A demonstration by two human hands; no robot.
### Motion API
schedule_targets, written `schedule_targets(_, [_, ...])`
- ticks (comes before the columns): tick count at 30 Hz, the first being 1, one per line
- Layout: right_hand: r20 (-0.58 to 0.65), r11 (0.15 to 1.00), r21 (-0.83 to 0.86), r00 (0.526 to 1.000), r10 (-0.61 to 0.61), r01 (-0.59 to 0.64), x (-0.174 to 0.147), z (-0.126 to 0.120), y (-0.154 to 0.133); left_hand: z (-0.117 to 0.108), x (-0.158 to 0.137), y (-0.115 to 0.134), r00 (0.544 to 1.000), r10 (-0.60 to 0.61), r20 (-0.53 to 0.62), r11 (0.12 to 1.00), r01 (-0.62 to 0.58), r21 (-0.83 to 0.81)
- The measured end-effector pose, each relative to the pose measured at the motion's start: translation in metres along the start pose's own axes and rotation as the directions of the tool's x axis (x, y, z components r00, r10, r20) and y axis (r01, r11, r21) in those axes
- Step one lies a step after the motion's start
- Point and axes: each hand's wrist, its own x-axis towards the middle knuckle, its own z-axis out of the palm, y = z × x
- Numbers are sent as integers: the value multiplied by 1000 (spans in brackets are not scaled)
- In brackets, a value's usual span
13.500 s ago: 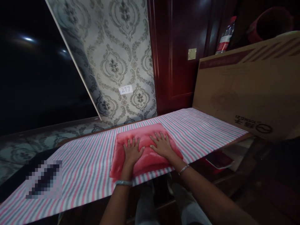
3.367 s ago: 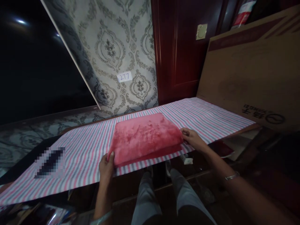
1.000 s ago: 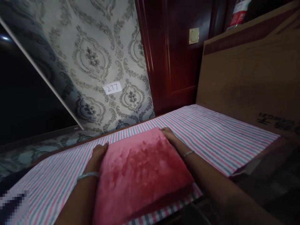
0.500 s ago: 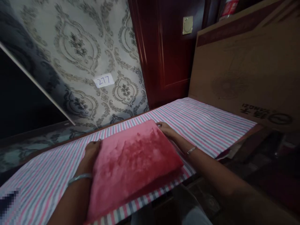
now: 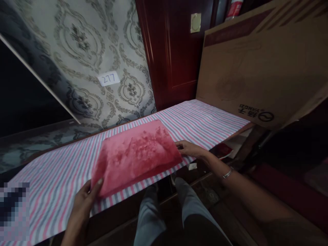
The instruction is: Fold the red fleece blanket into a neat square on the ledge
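A flat, folded pink and red cloth (image 5: 138, 150), soft-looking with mottled dark patches, lies on a striped sheet (image 5: 205, 128). My left hand (image 5: 85, 196) grips its near left corner, thumb on top and the fingers partly hidden beneath. At the right edge, my right hand (image 5: 189, 149) is closed on the cloth's border, with its fingertips partly out of sight. A bracelet (image 5: 227, 173) circles my right wrist.
A large cardboard box (image 5: 241, 68) stands at the far right of the sheet. Behind are patterned wallpaper with a paper label (image 5: 109, 78) reading 277 and a dark red wooden panel (image 5: 176, 51). A dark screen (image 5: 28, 92) is at left. My legs (image 5: 148, 215) show below the table edge.
Both hands have shifted from the cloth's far part toward me, the left to the near corner, the right down the right edge. The view has tilted down, showing my legs.
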Motion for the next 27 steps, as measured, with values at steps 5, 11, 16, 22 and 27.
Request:
schedule_targets(5, [-99, 994, -3, 989, -113, 113, -4, 1, 0, 6, -42, 0, 982, 48, -184, 999, -45, 22])
schedule_targets(11, [-189, 996, 72, 981, -40, 54, -9, 10, 13, 14, -62, 5, 929, 232, -288, 965, -183, 189])
schedule_targets(16, [-190, 1000, 10, 982, 8, -6, -16, 14, 24, 17, -67, 6, 918, 312, -247, 918, -223, 329])
schedule_targets(22, [-204, 1000, -8, 979, 18, -21, -12, 20, 23, 18, -65, 14, 885, 396, -244, 874, -283, 394])
schedule_targets(27, [-306, 997, 54, 951, -37, 57, -17, 18, 11, 10, -53, 10, 899, 227, -374, 967, -164, 193])
